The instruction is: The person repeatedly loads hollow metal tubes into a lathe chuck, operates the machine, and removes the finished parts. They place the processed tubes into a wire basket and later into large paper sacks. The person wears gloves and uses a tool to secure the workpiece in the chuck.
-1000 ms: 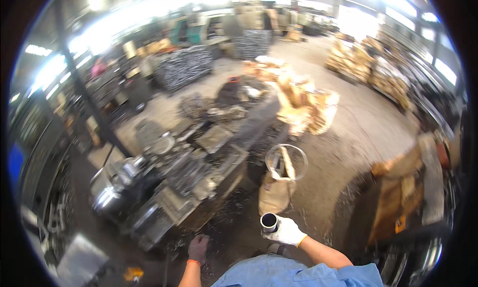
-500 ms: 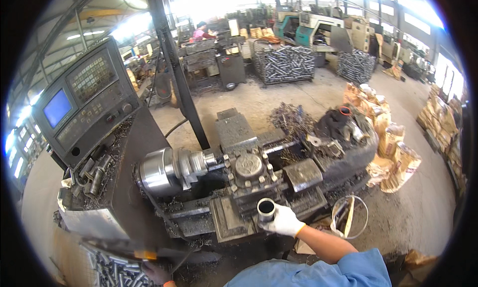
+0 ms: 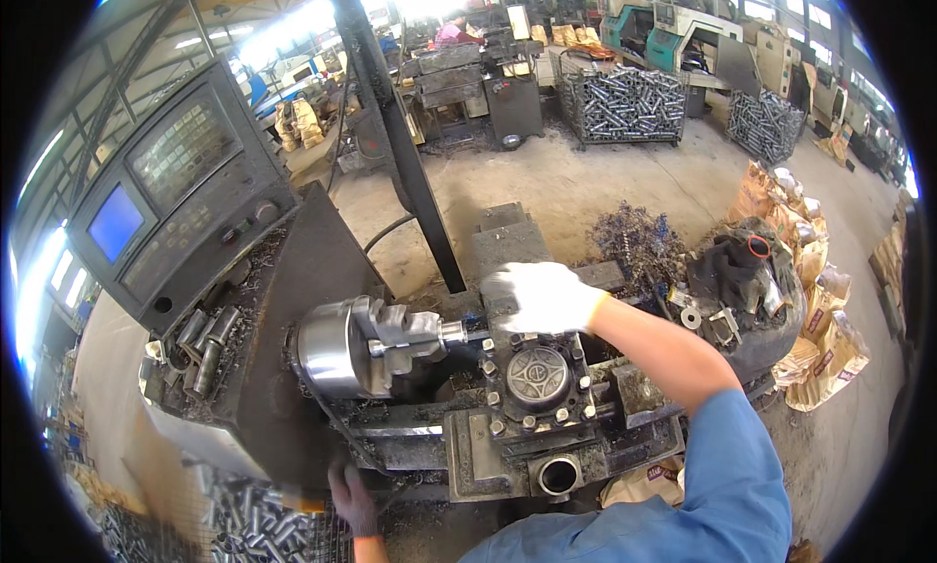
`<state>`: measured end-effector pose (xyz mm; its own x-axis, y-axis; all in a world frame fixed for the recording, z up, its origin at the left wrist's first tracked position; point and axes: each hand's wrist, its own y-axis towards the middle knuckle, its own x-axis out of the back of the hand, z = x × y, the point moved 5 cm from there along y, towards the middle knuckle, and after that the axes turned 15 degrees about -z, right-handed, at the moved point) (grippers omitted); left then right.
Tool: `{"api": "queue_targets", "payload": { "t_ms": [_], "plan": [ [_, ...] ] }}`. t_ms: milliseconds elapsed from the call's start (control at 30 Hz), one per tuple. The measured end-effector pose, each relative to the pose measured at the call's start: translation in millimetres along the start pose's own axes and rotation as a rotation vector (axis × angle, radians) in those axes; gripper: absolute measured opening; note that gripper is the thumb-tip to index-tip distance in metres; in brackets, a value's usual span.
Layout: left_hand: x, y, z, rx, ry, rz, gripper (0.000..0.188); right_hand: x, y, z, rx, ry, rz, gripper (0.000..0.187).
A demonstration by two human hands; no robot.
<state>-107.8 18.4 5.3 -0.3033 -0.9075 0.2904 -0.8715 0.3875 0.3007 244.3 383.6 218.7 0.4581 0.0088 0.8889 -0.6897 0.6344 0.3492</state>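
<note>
My right hand (image 3: 547,300), in a white glove, is raised over the far side of the lathe's tool post (image 3: 537,378). Its fingers point left and are smeared by motion, so their grip cannot be made out. Left of it, a short metal part (image 3: 453,334) sits out from the jaws of the shiny chuck (image 3: 337,348). A hollow metal cup (image 3: 558,476) stands upright on the front of the carriage, untouched. Low down, my left hand (image 3: 351,500), in a dark glove, hangs with fingers apart beside the lathe's front, holding nothing visible.
A mesh bin of metal tubes (image 3: 259,519) stands at lower left. Several tubes (image 3: 207,348) lie below the control panel (image 3: 181,187). Curly metal shavings (image 3: 639,241) pile behind the bed. Paper sacks (image 3: 830,358) line the right; a dark post (image 3: 395,134) rises behind.
My right hand has let go of the metal cup and moved up and away over the tool post. My left hand has come up and right from the tube bin. The view has shifted.
</note>
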Motion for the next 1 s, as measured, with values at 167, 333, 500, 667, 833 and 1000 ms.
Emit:
{"api": "queue_targets", "payload": {
  "t_ms": [167, 333, 500, 667, 833, 1000],
  "plan": [
    [-110.5, 95.3, -171.5, -0.612, 0.094, 0.211, 0.068, -112.7, 76.2, 12.4, -0.029, 0.022, 0.647, 0.059],
    [-152.4, 136.2, -191.6, -0.937, 0.691, 0.325, 0.108, -79.0, 58.0, -76.9, -0.259, 0.175, 0.779, 0.043],
    [-183.1, 172.7, -198.3, -0.985, 0.708, 0.429, 0.124, 36.0, 63.9, -175.7, -0.633, -0.756, -0.229, 0.024],
    [-217.0, 197.4, -222.0, -0.878, 0.797, 0.748, 0.119, -89.0, 88.3, -46.4, 0.039, 0.042, 0.242, 0.068],
    [-196.3, 177.8, -215.7, -0.885, 0.707, 0.432, 0.100, -123.0, 72.8, -28.6, -0.099, 0.174, 0.765, 0.051],
    [-175.3, 159.9, -185.1, -1.050, 0.583, 0.131, 0.085, -10.5, 105.2, -96.8, -0.300, -0.997, 0.206, 0.034]
  ]
}}
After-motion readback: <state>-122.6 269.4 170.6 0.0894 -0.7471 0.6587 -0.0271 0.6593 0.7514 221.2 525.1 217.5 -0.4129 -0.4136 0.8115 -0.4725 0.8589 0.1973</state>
